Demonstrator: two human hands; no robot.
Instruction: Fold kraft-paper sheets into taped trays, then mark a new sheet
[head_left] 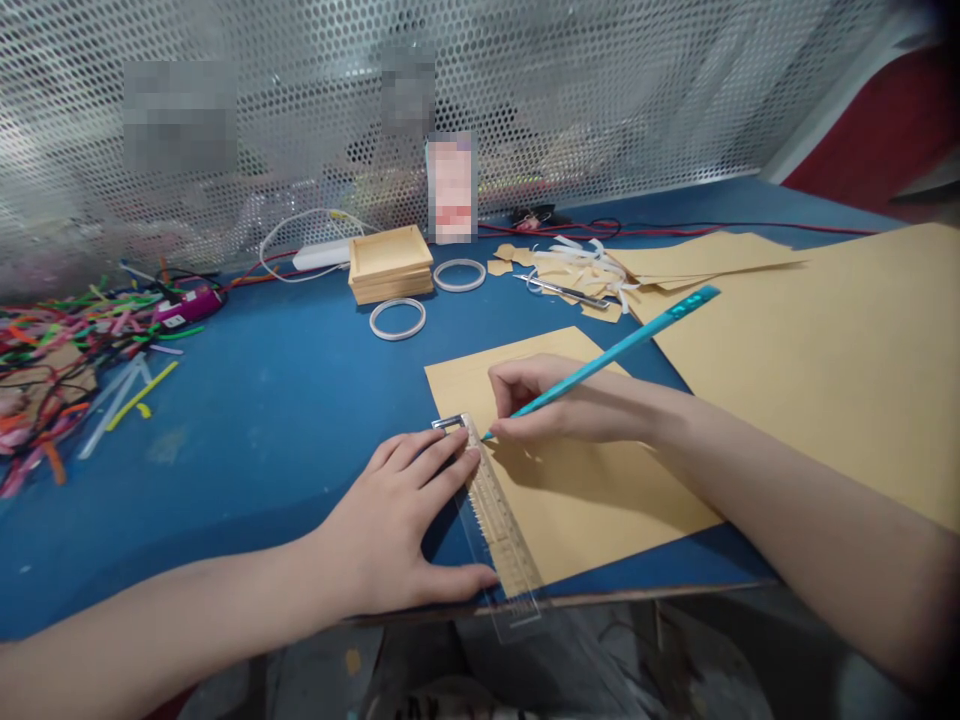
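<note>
My left hand (397, 520) lies flat with fingers spread, pressing a clear plastic ruler (496, 520) onto a tan sheet of paper (600, 500). The ruler runs along the sheet's left part, and its near end sticks out past the table's front edge. Pinched in my right hand (555, 400) is a turquoise pencil (622, 348), tilted up to the right. Its tip touches or nearly touches the paper beside the ruler's right edge, near the ruler's far end.
Larger tan sheets (825, 340) cover the right side of the blue table (262, 420). Behind the work lie paper scraps, a craft knife (562, 290), two tape rolls (397, 319) and stacked wooden trays (390, 268). Colourful pipe-like strips (45, 400) pile up at left, before a perforated metal panel (315, 120).
</note>
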